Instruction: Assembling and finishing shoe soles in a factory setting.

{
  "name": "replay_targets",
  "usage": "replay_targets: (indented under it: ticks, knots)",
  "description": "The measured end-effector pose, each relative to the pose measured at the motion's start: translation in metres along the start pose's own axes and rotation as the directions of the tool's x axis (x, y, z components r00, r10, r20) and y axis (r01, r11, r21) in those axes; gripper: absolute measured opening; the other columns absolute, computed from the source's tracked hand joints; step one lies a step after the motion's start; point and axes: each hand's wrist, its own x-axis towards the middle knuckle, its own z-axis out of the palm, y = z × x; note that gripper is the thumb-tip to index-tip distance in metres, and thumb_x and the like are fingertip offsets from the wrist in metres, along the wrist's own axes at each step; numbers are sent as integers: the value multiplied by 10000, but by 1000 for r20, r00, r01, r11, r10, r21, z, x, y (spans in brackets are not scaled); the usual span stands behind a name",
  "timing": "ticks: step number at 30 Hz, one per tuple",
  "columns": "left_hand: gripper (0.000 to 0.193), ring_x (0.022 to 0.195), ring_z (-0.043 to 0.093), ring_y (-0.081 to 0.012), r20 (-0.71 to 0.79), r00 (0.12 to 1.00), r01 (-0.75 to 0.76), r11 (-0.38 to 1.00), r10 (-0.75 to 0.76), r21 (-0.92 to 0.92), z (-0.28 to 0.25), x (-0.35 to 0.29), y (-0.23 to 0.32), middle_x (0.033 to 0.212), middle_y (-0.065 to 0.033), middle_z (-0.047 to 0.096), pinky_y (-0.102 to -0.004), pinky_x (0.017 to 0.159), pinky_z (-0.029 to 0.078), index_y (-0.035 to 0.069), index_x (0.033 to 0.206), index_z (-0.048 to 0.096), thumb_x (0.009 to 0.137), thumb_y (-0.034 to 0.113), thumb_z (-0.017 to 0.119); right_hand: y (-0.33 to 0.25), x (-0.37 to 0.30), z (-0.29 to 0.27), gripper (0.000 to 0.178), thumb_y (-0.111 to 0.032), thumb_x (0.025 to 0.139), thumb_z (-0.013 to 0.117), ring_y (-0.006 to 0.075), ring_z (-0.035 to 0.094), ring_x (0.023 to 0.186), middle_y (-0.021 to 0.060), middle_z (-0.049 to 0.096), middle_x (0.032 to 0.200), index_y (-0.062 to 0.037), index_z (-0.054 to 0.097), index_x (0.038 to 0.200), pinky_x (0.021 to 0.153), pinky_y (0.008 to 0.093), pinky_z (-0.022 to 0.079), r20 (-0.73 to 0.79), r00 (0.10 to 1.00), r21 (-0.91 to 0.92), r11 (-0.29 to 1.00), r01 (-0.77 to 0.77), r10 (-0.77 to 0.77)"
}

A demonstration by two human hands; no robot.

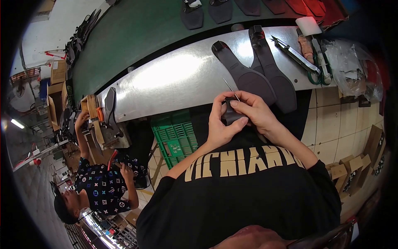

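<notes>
Close in front of my chest, my two hands meet around a small dark shoe part (229, 114), mostly hidden by the fingers. My left hand (219, 126) is closed on it with the thumb along its lower side. My right hand (259, 114) is closed too, pinching a thin metal needle-like tool (229, 86) that points up and to the left; its thumb lies by the dark part. Just beyond the hands, two dark shoe soles with heels, a left one (246, 76) and a right one (278, 79), lie overlapping at the metal table's near edge.
The metal table (157, 83) borders a green belt (124, 45) with several dark shoes. At right lie a silver cutter (295, 54), green-handled scissors (323, 66), a white block (308, 25) and a plastic bag (352, 68). A green crate (174, 139) stands below. A co-worker (101, 182) sits left.
</notes>
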Motion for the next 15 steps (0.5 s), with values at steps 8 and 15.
replay_targets:
  ticks: [8,15]
  knots:
    - [670,955,622,-164,68,995,-86,982,75,167,-3,-3,-7,1084,-132,605,-295,869,506,21,1360,327,812,39,711,6,1,-6,229,-190,954,626,-9,482,582,-68,564,751,-82,641,1155,459,156,325,45,998,-20,999,34,-33]
    - [627,955,613,-148,50,999,-1,999,-1,46,-1,4,-1,1107,-122,581,-286,855,512,21,1324,382,792,13,714,-3,3,-13,213,-105,942,605,-2,487,662,-57,583,835,-49,637,1145,517,161,357,76,996,29,998,-51,49]
